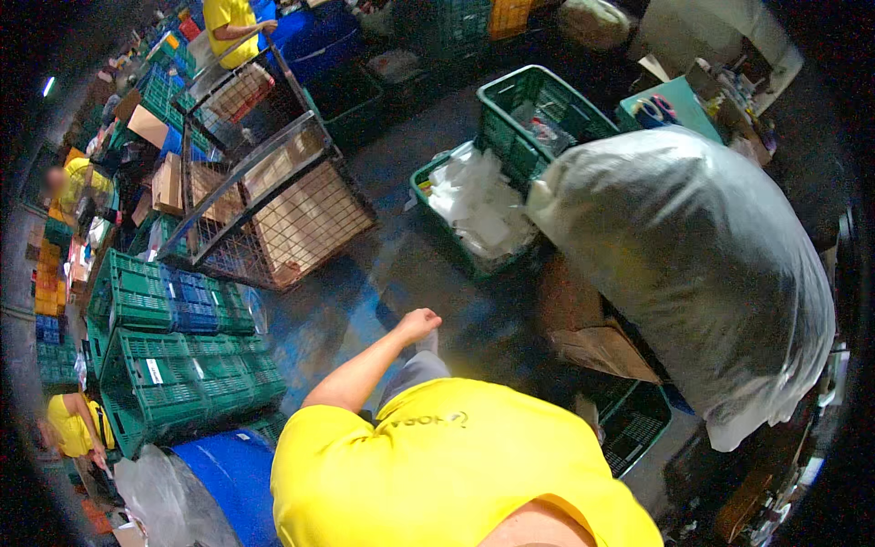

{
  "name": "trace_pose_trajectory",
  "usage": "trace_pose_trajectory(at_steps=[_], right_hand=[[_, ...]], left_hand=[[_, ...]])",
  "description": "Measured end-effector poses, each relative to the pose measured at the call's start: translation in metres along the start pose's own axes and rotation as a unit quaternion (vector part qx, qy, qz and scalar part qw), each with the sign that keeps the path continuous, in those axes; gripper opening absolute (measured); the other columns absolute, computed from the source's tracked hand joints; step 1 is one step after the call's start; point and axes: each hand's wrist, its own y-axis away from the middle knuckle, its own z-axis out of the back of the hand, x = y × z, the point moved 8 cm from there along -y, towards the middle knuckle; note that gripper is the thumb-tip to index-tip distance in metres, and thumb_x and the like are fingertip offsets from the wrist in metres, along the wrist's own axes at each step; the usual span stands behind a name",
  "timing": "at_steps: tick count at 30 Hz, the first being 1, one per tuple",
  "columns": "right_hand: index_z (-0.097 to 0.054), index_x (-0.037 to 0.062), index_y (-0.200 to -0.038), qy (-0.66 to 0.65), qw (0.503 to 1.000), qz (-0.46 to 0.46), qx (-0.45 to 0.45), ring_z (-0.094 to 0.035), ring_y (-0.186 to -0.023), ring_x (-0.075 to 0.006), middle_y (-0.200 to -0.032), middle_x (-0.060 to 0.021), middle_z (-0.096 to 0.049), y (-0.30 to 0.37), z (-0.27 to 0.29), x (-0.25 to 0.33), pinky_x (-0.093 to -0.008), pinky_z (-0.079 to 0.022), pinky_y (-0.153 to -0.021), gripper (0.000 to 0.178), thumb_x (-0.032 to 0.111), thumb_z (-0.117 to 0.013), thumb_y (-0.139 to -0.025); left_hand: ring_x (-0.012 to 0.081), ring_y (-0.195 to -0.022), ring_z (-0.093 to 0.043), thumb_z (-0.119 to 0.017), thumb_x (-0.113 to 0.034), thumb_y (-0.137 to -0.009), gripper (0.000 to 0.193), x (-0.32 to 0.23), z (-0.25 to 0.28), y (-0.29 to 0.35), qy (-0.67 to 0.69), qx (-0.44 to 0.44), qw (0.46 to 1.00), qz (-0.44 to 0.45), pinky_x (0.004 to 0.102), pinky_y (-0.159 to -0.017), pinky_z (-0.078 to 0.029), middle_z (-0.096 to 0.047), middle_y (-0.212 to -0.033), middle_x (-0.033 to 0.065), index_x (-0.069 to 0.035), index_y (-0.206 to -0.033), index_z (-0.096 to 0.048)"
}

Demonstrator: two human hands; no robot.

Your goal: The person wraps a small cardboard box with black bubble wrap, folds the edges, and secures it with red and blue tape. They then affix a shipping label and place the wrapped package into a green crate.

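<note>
My left hand (419, 325) is in front of my body, above the floor, with its fingers curled in a loose fist. Nothing shows in it, and it touches none of the things around. My right hand and forearm do not show. Ahead and to the right of my left hand stands a green crate (474, 266) full of clear and white plastic wrap (481, 202). A second green crate (547, 87) is right behind it, holding some plastic pieces. To my right bulges a big translucent plastic sack (693, 264), above an open cardboard box (592, 351).
A black wire-mesh cage cart (273, 210) with cardboard inside stands ahead left. Green crates (182, 365) are stacked on my left, beside a blue drum-like container (232, 483). Another green crate (638, 428) sits near my right side. People in yellow shirts (228, 27) work farther off.
</note>
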Motion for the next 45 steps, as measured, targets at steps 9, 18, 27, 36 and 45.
trace_pose_trajectory(at_steps=[9,18,27,36,45], right_hand=[[-0.057,0.0074,-0.119,-0.095,0.995,-0.004,-0.020,-0.054,-0.109,-0.0284,-0.117,-0.0122,-0.060,-0.138,0.086,0.277,-0.0350,-0.041,-0.092,0.046,0.040,-0.048,-0.088],[-0.058,0.0096,-0.117,-0.167,0.981,0.087,0.053,-0.058,-0.103,-0.0271,-0.112,-0.0123,-0.062,-0.242,0.167,0.454,-0.0326,-0.043,-0.087,0.046,0.043,-0.049,-0.087],[-0.060,0.0039,-0.112,-0.211,0.960,0.182,-0.036,-0.059,-0.097,-0.0206,-0.105,-0.0119,-0.064,-0.319,0.296,0.570,-0.0292,-0.042,-0.086,0.040,0.035,-0.049,-0.090],[-0.058,-0.0010,-0.116,-0.307,0.945,0.112,-0.012,-0.054,-0.102,-0.0180,-0.112,-0.0099,-0.061,-0.363,0.313,0.598,-0.0266,-0.039,-0.090,0.043,0.033,-0.049,-0.091],[-0.059,0.0034,-0.113,-0.295,0.944,0.148,0.028,-0.057,-0.085,-0.0131,-0.095,-0.0064,-0.063,-0.584,0.408,0.821,-0.0259,-0.045,-0.080,0.037,0.031,-0.052,-0.090]], left_hand=[[0.0300,-0.095,-0.062,-0.057,-0.033,-0.086,0.037,0.036,0.213,-0.029,0.112,-0.193,0.974,-0.046,0.0365,-0.081,-0.048,-0.065,-0.099,0.0177,-0.001,-0.105,-0.061],[0.0267,-0.093,-0.063,-0.058,-0.029,-0.087,0.038,-0.032,0.426,-0.164,0.097,-0.295,0.945,-0.099,0.0349,-0.081,-0.049,-0.065,-0.101,0.0170,0.000,-0.110,-0.058],[0.0361,-0.100,-0.058,-0.058,-0.038,-0.084,0.048,-0.035,0.481,-0.231,0.073,-0.145,0.981,0.108,0.0407,-0.089,-0.045,-0.060,-0.108,0.0232,0.000,-0.112,-0.057],[0.0481,-0.129,-0.024,-0.061,-0.038,-0.082,0.085,0.039,0.653,-0.290,-0.098,-0.429,0.852,0.285,0.0569,-0.102,-0.028,-0.004,-0.149,0.0237,0.000,-0.142,-0.013],[0.0398,-0.138,-0.004,-0.049,-0.058,-0.083,0.094,0.143,0.722,-0.359,0.033,-0.574,0.737,0.355,0.0616,-0.104,-0.017,-0.003,-0.149,0.0235,-0.002,-0.144,-0.003]])
